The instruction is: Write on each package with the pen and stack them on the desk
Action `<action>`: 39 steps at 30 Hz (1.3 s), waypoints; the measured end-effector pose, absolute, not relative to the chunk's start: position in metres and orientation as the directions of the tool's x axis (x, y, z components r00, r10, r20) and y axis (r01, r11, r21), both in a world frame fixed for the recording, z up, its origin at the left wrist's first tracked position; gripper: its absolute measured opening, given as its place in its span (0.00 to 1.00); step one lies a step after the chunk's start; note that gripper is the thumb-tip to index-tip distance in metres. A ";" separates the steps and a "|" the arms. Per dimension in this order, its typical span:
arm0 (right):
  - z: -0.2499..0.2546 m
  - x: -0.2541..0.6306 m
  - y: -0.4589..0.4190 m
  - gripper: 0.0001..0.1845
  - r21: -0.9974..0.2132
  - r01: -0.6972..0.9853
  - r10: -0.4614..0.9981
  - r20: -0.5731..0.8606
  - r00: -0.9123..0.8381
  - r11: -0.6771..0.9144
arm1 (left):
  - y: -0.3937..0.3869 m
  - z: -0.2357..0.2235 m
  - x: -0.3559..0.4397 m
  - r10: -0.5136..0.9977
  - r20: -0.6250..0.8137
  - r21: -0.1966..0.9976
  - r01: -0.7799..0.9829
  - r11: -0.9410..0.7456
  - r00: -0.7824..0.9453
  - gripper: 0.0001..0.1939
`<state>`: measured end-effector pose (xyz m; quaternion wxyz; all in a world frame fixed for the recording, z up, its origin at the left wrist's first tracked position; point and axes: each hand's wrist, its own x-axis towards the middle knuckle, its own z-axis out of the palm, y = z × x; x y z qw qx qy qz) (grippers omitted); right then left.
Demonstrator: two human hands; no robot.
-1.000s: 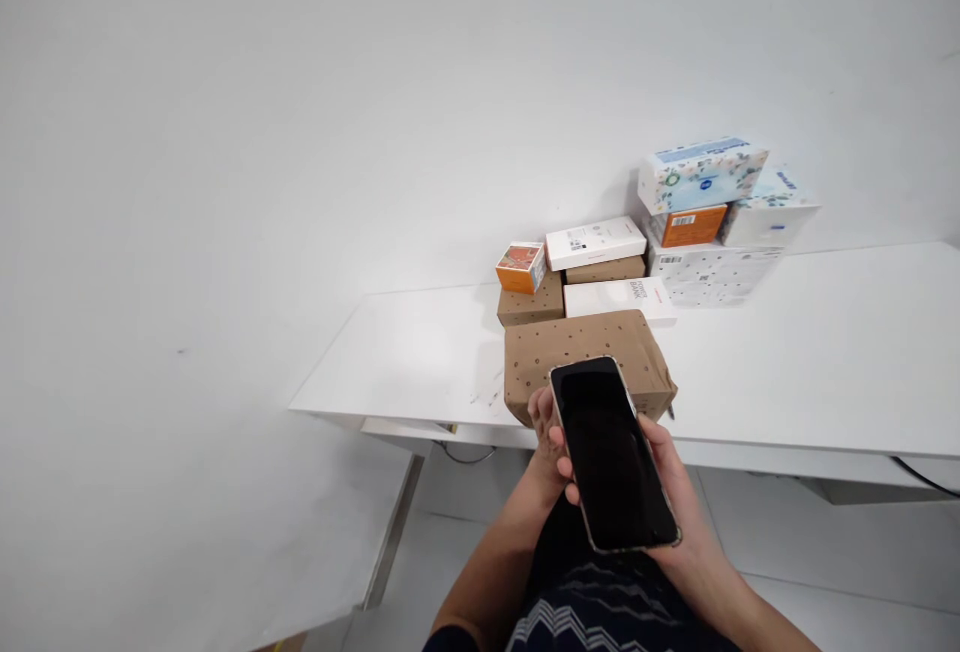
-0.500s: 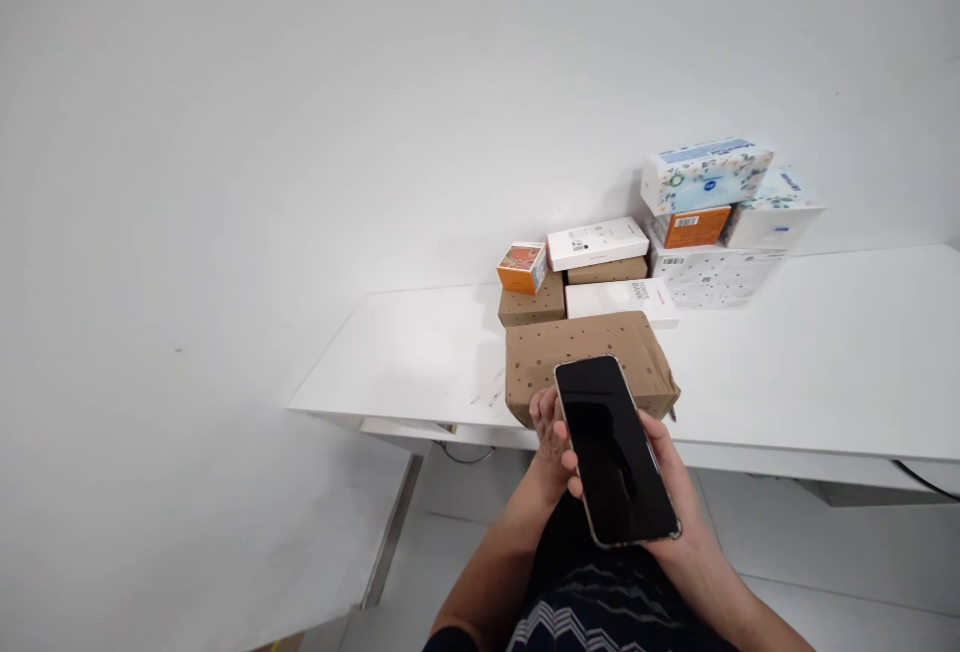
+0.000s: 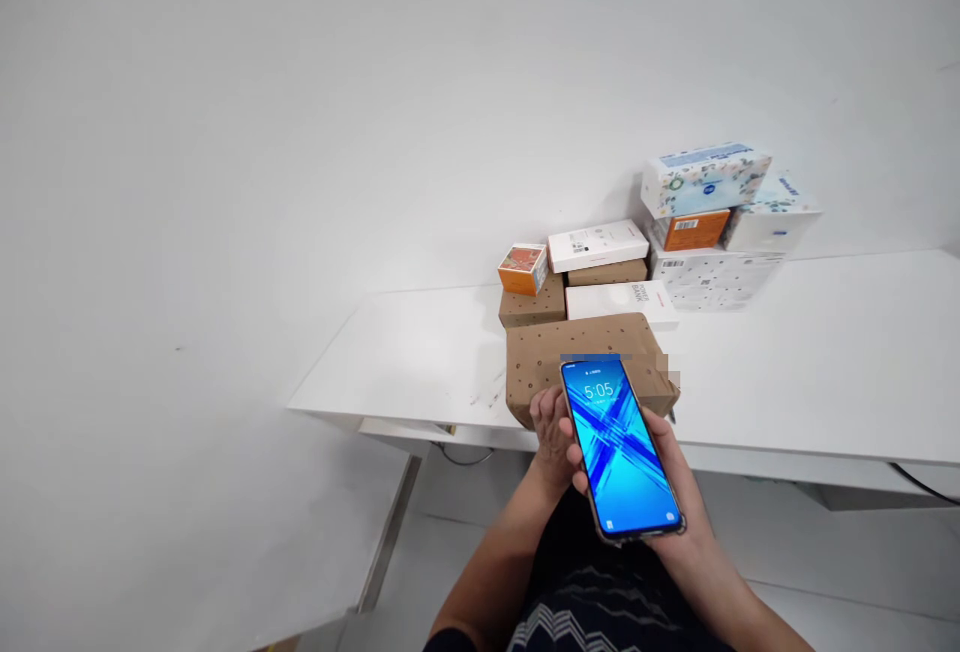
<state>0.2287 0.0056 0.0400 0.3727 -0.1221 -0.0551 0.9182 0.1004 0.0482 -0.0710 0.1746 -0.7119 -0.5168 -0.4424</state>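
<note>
A smartphone (image 3: 619,452) in a clear case lies face up in my right hand (image 3: 667,472), whose fingertips wrap round its left edge. Its screen glows blue and reads 5:05. Behind the phone's left side, my left hand (image 3: 551,432) rests with loosely bent fingers against the front edge of a brown patterned package (image 3: 547,357). The phone hides part of that hand, and I see nothing held in it. This package lies at the front of the white table (image 3: 420,362), just beyond the phone.
Behind the package are a white power bank box (image 3: 611,302), another white box (image 3: 598,244) and a small orange box (image 3: 523,269) on brown packages. To the right, a tissue pack (image 3: 709,182) tops an orange box (image 3: 694,230) and a white dotted package (image 3: 712,282). A wall stands behind.
The phone's screen has gone from black to lit, showing a blue lock screen with the time. The phone has shifted very slightly to the right; my left hand stays at the package.
</note>
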 end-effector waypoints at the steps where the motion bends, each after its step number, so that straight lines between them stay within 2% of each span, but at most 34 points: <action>1: 0.039 0.229 0.006 0.26 -0.194 -0.669 0.696 -0.176 -0.696 -0.718 | 0.048 -0.066 0.101 0.532 0.841 0.174 0.886 -0.430 0.093 0.13; 3: 0.037 0.230 0.007 0.27 -0.194 -0.669 0.696 -0.170 -0.697 -0.718 | 0.048 -0.057 0.102 0.460 0.880 0.117 0.883 -0.455 0.121 0.14; 7: 0.035 0.237 0.007 0.27 -0.218 -0.673 0.707 -0.202 -0.677 -0.707 | 0.045 -0.042 0.104 0.463 0.879 0.114 0.891 -0.439 0.115 0.14; 10: 0.037 0.254 0.006 0.28 -0.358 -0.694 0.781 -0.277 -0.559 -0.624 | 0.042 -0.036 0.105 0.485 0.863 0.105 0.888 -0.447 0.142 0.14; 13: 0.037 0.283 0.008 0.32 -0.633 -0.690 0.935 -0.274 -0.226 -0.352 | 0.039 -0.032 0.106 0.526 0.835 0.088 0.906 -0.415 0.160 0.15; 16: 0.027 0.316 0.017 0.33 -0.863 -0.502 0.963 -0.179 0.201 -0.056 | 0.038 -0.030 0.107 0.533 0.830 0.080 0.911 -0.406 0.165 0.15; 18: 0.012 0.336 0.025 0.32 -0.963 -0.268 0.881 -0.147 0.450 -0.023 | 0.037 -0.028 0.107 0.531 0.831 0.079 0.909 -0.410 0.168 0.15; 20: -0.005 0.354 0.033 0.34 -0.994 -0.015 0.778 -0.092 0.622 -0.105 | 0.036 -0.027 0.106 0.525 0.835 0.077 0.908 -0.412 0.167 0.15; 22: -0.023 0.367 0.040 0.34 -0.940 0.229 0.756 -0.043 0.654 -0.252 | 0.035 -0.025 0.103 0.517 0.840 0.080 0.905 -0.417 0.164 0.14; 24: -0.039 0.377 0.046 0.34 -0.826 0.451 0.804 -0.004 0.595 -0.338 | 0.033 -0.024 0.094 0.511 0.846 0.088 0.904 -0.418 0.154 0.13; 27: -0.058 0.381 0.056 0.35 -0.631 0.712 0.884 0.086 0.460 -0.309 | 0.030 -0.024 0.070 0.524 0.842 0.097 0.921 -0.377 0.126 0.12; 29: -0.068 0.379 0.063 0.36 -0.488 0.821 0.901 0.140 0.410 -0.297 | 0.029 -0.025 0.049 0.542 0.834 0.092 0.942 -0.322 0.104 0.10; 31: -0.074 0.376 0.070 0.34 -0.359 0.879 0.906 0.162 0.390 -0.314 | 0.027 -0.026 0.026 0.550 0.832 0.083 0.961 -0.264 0.079 0.10; 33: -0.077 0.374 0.076 0.32 -0.284 0.900 0.912 0.148 0.381 -0.330 | 0.028 -0.025 0.004 0.546 0.835 0.070 0.975 -0.211 0.058 0.09; 36: -0.075 0.375 0.084 0.30 -0.260 0.893 0.915 0.074 0.397 -0.367 | 0.031 -0.024 -0.021 0.533 0.846 0.044 0.993 -0.112 0.023 0.09; 39: -0.072 0.378 0.090 0.33 -0.267 0.869 0.903 -0.012 0.429 -0.417 | 0.039 -0.023 -0.037 0.518 0.855 0.031 0.999 0.009 -0.031 0.09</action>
